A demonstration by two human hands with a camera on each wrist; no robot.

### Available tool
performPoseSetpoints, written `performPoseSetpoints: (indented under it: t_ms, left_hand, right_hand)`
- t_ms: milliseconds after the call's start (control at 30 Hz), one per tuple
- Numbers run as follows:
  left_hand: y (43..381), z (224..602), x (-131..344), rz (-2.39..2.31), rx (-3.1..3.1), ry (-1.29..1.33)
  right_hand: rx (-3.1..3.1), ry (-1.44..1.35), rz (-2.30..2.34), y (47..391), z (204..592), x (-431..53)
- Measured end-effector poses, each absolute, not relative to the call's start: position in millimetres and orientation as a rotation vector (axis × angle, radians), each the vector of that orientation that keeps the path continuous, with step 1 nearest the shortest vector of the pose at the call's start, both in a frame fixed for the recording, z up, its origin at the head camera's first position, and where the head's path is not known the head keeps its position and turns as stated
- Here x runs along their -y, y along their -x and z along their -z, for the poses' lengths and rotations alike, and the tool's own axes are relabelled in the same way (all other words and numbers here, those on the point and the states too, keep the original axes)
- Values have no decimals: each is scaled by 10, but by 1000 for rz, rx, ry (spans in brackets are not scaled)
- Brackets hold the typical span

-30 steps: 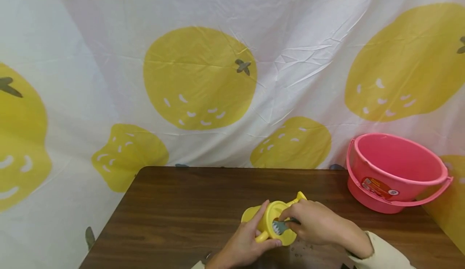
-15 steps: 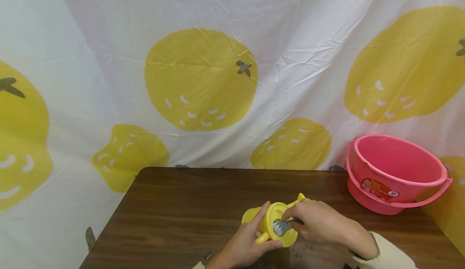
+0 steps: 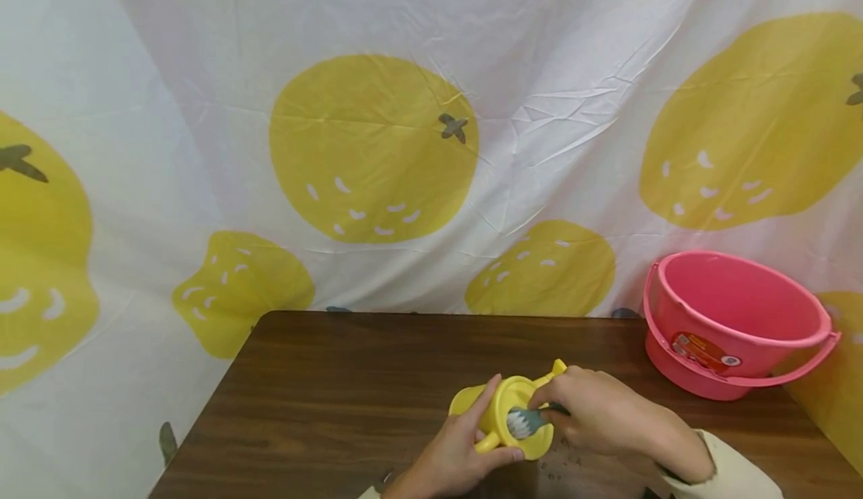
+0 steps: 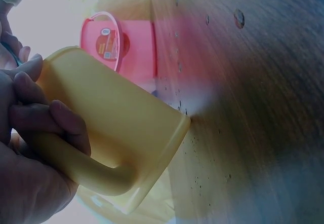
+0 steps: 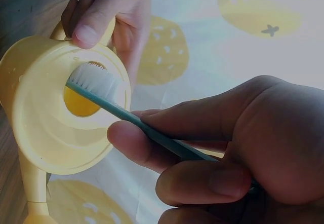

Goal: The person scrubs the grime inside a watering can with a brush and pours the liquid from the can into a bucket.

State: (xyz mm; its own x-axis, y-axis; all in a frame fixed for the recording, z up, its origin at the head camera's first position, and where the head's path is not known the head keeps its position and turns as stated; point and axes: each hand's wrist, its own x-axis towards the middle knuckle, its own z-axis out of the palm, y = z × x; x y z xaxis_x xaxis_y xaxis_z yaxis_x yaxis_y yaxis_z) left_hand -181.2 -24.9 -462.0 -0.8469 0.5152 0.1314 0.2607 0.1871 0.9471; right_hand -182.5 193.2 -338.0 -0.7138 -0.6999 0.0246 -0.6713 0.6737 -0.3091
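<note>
In the head view, my left hand grips a yellow watering can by its handle, fingers curled round it, thumb near the rim. The can is tilted so its top opening faces my right hand. That hand pinches a teal toothbrush with thick white bristles. In the right wrist view, the bristles overlap the round hole in the can's top. The can's spout points away at lower left. The left wrist view shows the can's base edge close over the table.
A pink bucket with its handle hanging down stands at the table's right back. Water drops dot the brown wooden table. Behind it hangs a white cloth printed with yellow fruit.
My right hand has slid slightly right, drawing the toothbrush's bristles a little out of the can's hole. The left hand and the watering can have barely moved.
</note>
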Motion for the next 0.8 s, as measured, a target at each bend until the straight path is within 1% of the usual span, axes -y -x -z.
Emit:
performPoseSetpoints:
  t_ms: [333,800]
  left_hand:
    - [1822,4633,250,-1729,-2250,-768]
    - [1820,4621,253,-1721,-2238,-732]
  right_hand:
    - [-2775,1157,478,1839,3389,-1929]
    - [-2782,1135,474,1855,3460,-1905]
